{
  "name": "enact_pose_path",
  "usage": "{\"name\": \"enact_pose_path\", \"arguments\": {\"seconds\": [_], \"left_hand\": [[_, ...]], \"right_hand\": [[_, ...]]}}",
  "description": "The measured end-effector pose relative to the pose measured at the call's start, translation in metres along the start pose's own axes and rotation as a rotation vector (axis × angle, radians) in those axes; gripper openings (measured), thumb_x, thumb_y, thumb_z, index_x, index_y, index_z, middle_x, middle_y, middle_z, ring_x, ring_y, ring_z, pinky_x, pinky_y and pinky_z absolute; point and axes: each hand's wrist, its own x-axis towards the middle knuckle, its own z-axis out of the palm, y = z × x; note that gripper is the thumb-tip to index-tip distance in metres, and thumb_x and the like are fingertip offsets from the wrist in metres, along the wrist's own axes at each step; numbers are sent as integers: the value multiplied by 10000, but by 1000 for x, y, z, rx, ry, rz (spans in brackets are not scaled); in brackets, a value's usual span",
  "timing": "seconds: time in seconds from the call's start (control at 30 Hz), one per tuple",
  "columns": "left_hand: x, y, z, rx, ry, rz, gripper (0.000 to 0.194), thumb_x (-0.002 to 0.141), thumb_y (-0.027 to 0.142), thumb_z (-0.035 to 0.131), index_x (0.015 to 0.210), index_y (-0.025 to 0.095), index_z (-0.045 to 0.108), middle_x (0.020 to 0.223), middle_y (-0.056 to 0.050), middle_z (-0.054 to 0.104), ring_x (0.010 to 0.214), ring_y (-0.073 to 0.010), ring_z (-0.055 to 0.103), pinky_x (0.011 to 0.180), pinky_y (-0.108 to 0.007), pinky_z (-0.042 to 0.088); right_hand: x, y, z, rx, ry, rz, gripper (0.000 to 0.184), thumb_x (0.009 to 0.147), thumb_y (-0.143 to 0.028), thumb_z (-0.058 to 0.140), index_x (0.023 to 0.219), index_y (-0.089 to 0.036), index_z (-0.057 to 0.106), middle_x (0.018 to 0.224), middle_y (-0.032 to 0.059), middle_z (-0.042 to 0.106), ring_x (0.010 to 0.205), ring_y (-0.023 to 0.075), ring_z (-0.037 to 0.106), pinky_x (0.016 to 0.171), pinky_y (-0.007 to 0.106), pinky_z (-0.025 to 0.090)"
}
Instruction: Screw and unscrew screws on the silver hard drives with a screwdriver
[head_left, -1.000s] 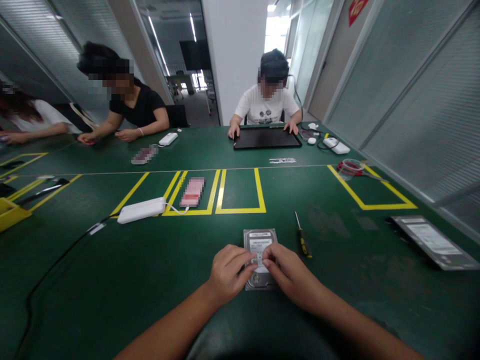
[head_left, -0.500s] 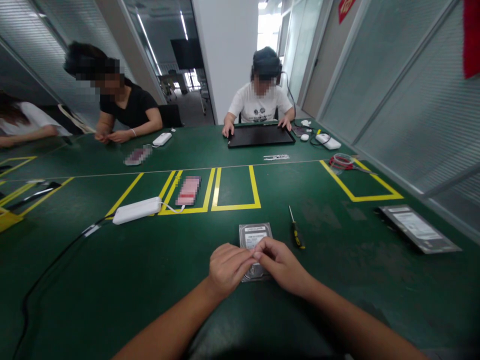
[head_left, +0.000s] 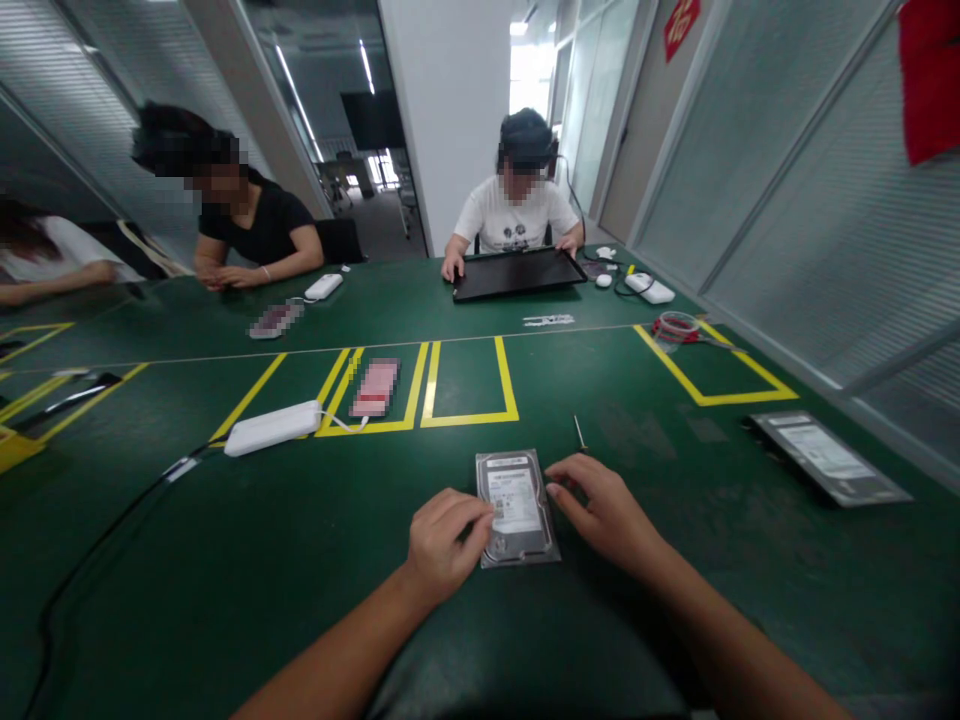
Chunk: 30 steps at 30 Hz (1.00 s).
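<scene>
A hard drive (head_left: 517, 505) with a white label lies flat on the green table in front of me. At its left edge is my left hand (head_left: 448, 540), fingers curled and tips pinched together over the label's side; whether something small sits in the pinch is hidden. My right hand (head_left: 600, 500) hovers just off the drive's right side, thumb and forefinger apart, with nothing seen between them. Beyond it the metal shaft of a screwdriver (head_left: 578, 433) shows, its handle covered by that hand.
A second drive-like device (head_left: 832, 458) lies at the right. Yellow tape outlines (head_left: 472, 418) mark the table. A white power bank (head_left: 274, 428) is cabled to a phone (head_left: 375, 388). Red-handled tool (head_left: 675, 328) lies far right. Across the table, a person tilts a black panel (head_left: 517, 275); others sit left.
My hands, which met over the drive, have parted. The right moved right and over the screwdriver's handle; the left drew slightly left. The person opposite has tilted the black panel.
</scene>
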Motion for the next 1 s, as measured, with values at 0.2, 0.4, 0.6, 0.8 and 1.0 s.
{"name": "enact_pose_path", "arguments": {"seconds": [0.2,0.4,0.6,0.8,1.0], "left_hand": [[1,1,-6,-23,5,-131,93,844,128,594,881,164,671,756,-38,673,650,-138,596,611,-259,478],[6,4,-17,-89,20,-201,43,827,132,620,828,164,649,693,-7,635,604,-120,568,592,-244,447],[5,-3,-24,-218,-174,-437,131,925,248,561,888,162,653,779,-22,666,707,-135,619,672,-247,473],[-6,-26,-20,-87,-134,-448,165,925,270,548,841,150,623,770,-19,627,705,-133,570,667,-248,434],[-3,-35,-21,-62,-136,-430,156,899,264,566,833,148,646,728,-9,628,664,-124,558,656,-243,440]], "right_hand": [[0,38,-18,-465,103,210,324,931,-347,468,1142,-143,605,1109,140,616,1042,269,571,925,407,456],[1,44,-16,-522,31,360,358,923,-427,463,1134,-153,554,1108,136,592,1054,264,581,879,374,465],[3,31,-11,-572,-53,495,404,938,-535,370,1021,-193,569,1037,113,636,972,265,635,734,360,468],[4,18,-4,-642,-101,534,446,933,-572,335,920,-199,578,968,102,682,856,269,671,668,367,468],[4,19,2,-692,-80,505,410,926,-546,374,945,-189,574,971,113,689,864,281,678,660,368,475]]}}
